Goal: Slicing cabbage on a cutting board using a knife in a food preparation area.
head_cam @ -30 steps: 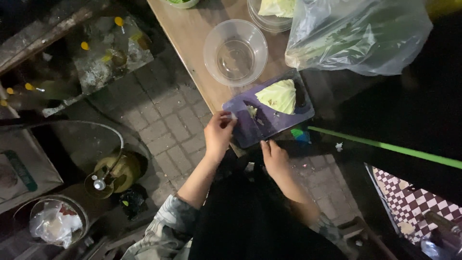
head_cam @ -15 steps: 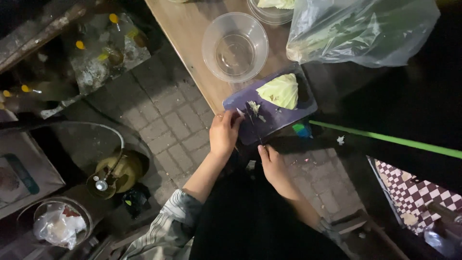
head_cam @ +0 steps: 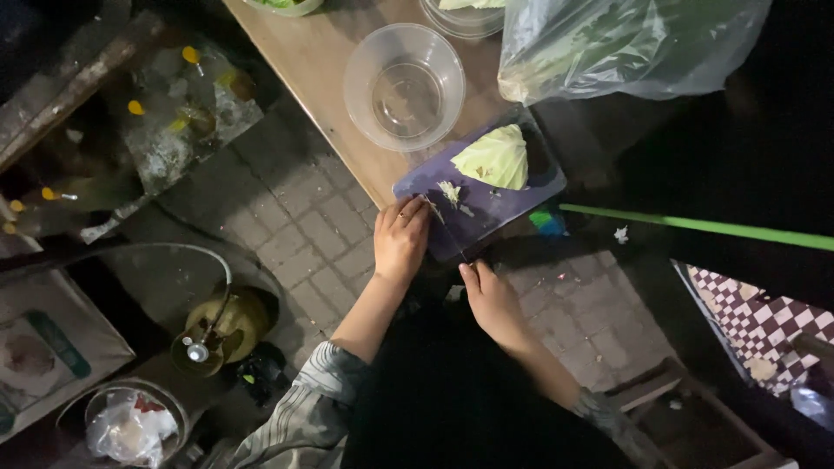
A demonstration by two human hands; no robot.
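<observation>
The left hand (head_cam: 401, 236) lies flat, fingers spread, on the purple plastic cutting board (head_cam: 479, 195) at the near edge of the wooden counter (head_cam: 321, 65). The right hand (head_cam: 492, 297) is loosely curled below the board, and whether it pinches anything I cannot tell. The pale green cabbage wedge (head_cam: 495, 158) seems to be between cuts; another slice would need a steady hold on it.

The cutting board (head_cam: 486, 208) was purple, the cabbage wedge (head_cam: 495, 159) pale green, the bowl (head_cam: 404, 87) clear, the pole (head_cam: 695, 227) bright green, the sleeve (head_cam: 304, 417) grey-striped.

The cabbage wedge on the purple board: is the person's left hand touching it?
Apart. In the head view the left hand rests on the near left edge of the purple cutting board, and bare board with small scraps lies between its fingers and the cabbage wedge.
</observation>
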